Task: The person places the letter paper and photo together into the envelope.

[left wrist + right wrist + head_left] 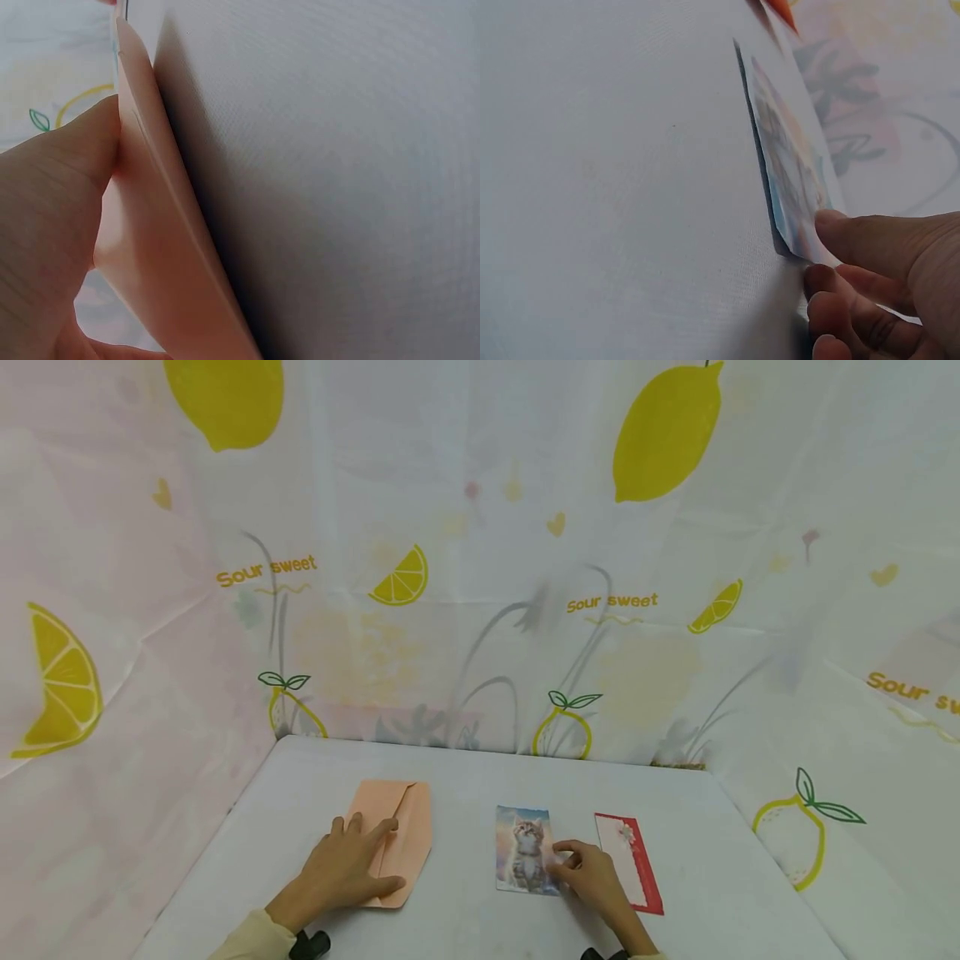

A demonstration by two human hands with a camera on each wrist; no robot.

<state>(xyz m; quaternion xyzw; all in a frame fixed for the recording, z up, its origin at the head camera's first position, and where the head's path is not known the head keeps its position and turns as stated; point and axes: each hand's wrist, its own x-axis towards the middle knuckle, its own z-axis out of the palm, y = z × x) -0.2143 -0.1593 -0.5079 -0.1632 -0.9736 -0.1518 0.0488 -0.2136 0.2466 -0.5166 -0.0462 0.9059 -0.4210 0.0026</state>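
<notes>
Lemon-print backdrop (480, 527): stands beyond the kitten card (525, 852) and continues along both sides of it.

White counter (465, 827): carries the kitten card and the paper items beside it.

Peach envelope (408, 843): lies to the left of the kitten card, flap side up and apart from it. Its long axis runs near to far, roughly parallel to that of the kitten card.

Left hand (341, 864): rests on the envelope, left of the kitten card, fingers and thumb spread wide.

Red-bordered card (628, 864): lies to the right of the kitten card, near end angled rightward, partly covered by the right hand (591, 872).

Kitten card: picture side up, long axis pointing away from the person. Governing relation: its right long edge faces the right hand, the nearer of the two, which meets it from the right.

Right hand: set narrow, appearing to pinch that edge between thumb and fingertips. The right wrist view shows shadow beneath one edge of the kitten card; full clearance from the counter cannot be confirmed.
</notes>
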